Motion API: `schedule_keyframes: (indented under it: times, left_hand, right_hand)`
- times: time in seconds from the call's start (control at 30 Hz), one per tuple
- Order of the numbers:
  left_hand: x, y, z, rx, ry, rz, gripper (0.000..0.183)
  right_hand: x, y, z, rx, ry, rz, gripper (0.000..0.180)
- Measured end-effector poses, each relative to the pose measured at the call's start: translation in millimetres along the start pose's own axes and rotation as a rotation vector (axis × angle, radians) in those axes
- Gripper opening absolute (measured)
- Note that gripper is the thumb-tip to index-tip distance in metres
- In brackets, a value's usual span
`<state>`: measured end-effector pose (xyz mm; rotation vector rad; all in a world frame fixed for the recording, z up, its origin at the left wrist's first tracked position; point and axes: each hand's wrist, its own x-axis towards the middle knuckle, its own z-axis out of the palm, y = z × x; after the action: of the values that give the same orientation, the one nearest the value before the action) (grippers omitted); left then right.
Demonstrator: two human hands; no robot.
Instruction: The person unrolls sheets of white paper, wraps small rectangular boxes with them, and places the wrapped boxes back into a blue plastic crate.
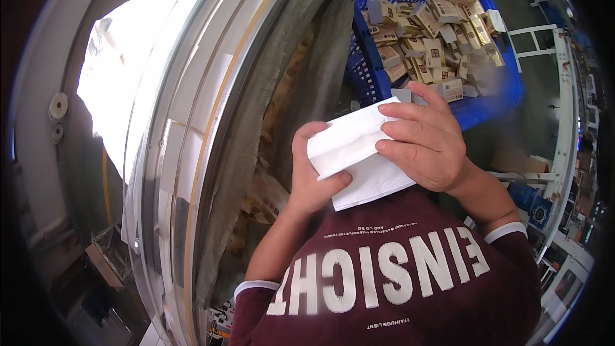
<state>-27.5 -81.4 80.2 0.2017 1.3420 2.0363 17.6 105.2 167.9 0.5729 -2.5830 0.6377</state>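
A folded stack of white paper tissues is held in front of my chest, tilted, with a flap or second layer showing below its upper part. My left hand grips its left end, thumb on the near side and fingers at the far edge. Spread over the right end are the fingers of my right hand, resting on the top face. The right thumb and the underside of the stack are hidden.
Beyond my hands stands a blue plastic basket heaped with wrapped tissue packs. A machine's long rail runs along my left, with grey cloth hanging beside it. White metal framing stands at right.
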Motion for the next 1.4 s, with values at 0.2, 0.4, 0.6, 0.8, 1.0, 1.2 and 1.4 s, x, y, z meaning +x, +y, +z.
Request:
schedule_keyframes:
  times: [0.2, 0.4, 0.6, 0.8, 1.0, 1.2, 1.4]
  left_hand:
    - [0.3, -21.4, -2.7, -0.531, -0.281, 0.049, 0.078]
    - [0.6, -19.5, 6.0, -0.574, -0.219, -0.064, 0.084]
    - [1.0, -25.9, 36.6, -0.621, -0.159, 0.094, 0.083]
    - [-32.1, -36.8, 82.1, -0.505, 0.111, 0.053, 0.066]
    - [-72.7, -64.9, 89.3, -0.481, 0.260, 0.211, 0.068]
    - [-104.6, -53.5, 81.8, -0.495, 0.394, 0.318, 0.069]
    - [-119.2, -11.1, 48.0, -0.493, 0.329, 0.408, 0.074]
  right_hand:
    - [11.9, -38.8, -28.8, 0.009, -0.051, -0.079, 0.007]
    - [1.9, -72.7, -85.0, 0.376, -0.431, -0.153, 0.008]
    - [-59.6, -49.1, -122.3, 0.805, 0.003, 0.613, 0.018]
    - [-81.8, -47.3, -154.4, 1.312, -0.143, 0.362, 0.025]
    - [-94.5, -28.9, -153.0, 1.354, -0.190, -0.158, 0.026]
    - [-86.7, -16.8, -143.9, 1.331, -0.220, -0.283, 0.028]
    - [-34.5, -42.6, -113.5, 1.278, -0.270, -0.365, 0.029]
